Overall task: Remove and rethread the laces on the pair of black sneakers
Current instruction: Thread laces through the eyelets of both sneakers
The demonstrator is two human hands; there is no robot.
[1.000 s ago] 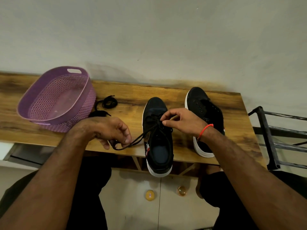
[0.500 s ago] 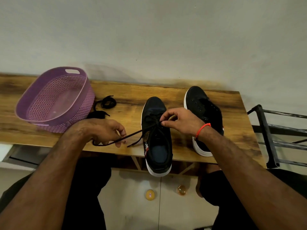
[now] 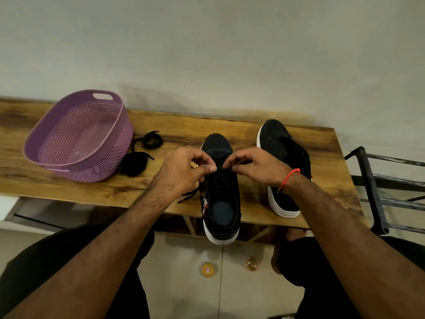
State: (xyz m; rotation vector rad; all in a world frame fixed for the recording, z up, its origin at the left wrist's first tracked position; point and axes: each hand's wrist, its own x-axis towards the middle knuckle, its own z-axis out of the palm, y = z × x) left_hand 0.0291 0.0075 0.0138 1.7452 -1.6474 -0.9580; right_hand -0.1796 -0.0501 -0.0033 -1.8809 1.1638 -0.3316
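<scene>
Nearest to me, both forearms reach forward from dark-clothed knees, and on the pale floor between them lie a small yellow disc point(image 3: 207, 269) and a small amber ball point(image 3: 251, 263).

At the front edge of the wooden table point(image 3: 253, 134) stands the nearer sneaker point(image 3: 220, 199), its white heel hanging off the edge and its toe pointing away from me. My left hand point(image 3: 181, 171) and right hand point(image 3: 255, 166) meet over its eyelets, fingertips almost touching. I see both with fingers curled, each pinching the black lace point(image 3: 219, 168) that crosses the tongue. One free end of that lace trails out below my left hand and lies on the wood beside the shoe. A red thread bracelet point(image 3: 288, 179) circles my right wrist.

Just right of that, partly behind my right wrist, the second sneaker point(image 3: 282, 148) sits on the table with bare eyelets showing, tilted slightly.

Left of my left hand lies a bundle of loose black laces point(image 3: 138, 164), touching or nearly touching the wall of the purple basket point(image 3: 108, 166).

At the far right stands a black metal rack point(image 3: 372, 189). Behind everything is a plain pale wall point(image 3: 207, 47).
</scene>
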